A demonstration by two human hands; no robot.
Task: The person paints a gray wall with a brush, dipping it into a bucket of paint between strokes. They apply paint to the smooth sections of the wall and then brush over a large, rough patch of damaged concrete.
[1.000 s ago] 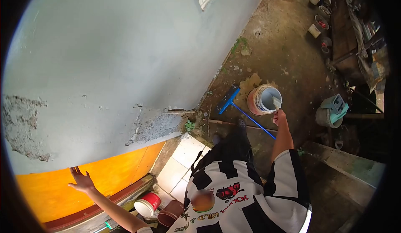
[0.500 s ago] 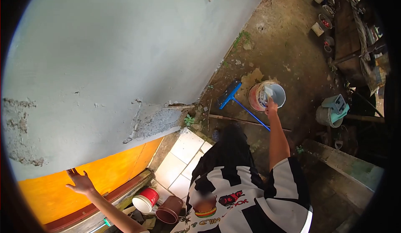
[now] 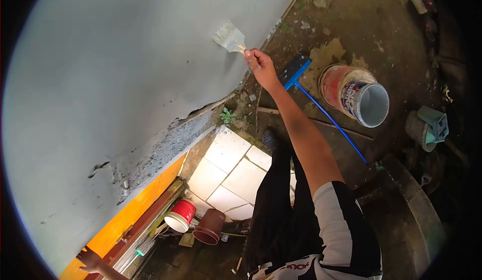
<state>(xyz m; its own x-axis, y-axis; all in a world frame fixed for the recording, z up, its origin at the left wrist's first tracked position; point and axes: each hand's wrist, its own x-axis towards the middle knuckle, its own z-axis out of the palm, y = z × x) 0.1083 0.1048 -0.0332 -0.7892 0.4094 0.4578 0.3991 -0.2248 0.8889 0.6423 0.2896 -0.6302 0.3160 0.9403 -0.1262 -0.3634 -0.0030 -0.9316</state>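
Clearly nearer, the right hand (image 3: 258,65) grips the paintbrush (image 3: 230,37), its long axis running up-left to bristles touching the grey wall (image 3: 125,79), while the left hand (image 3: 90,261), fingers spread, lies well apart by the orange panel (image 3: 128,217).

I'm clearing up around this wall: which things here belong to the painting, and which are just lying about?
In use: paintbrush in the right hand, at the grey wall; open paint bucket on the ground.
Lying about: blue long-handled tool, red tub, brown pot, white tiles.
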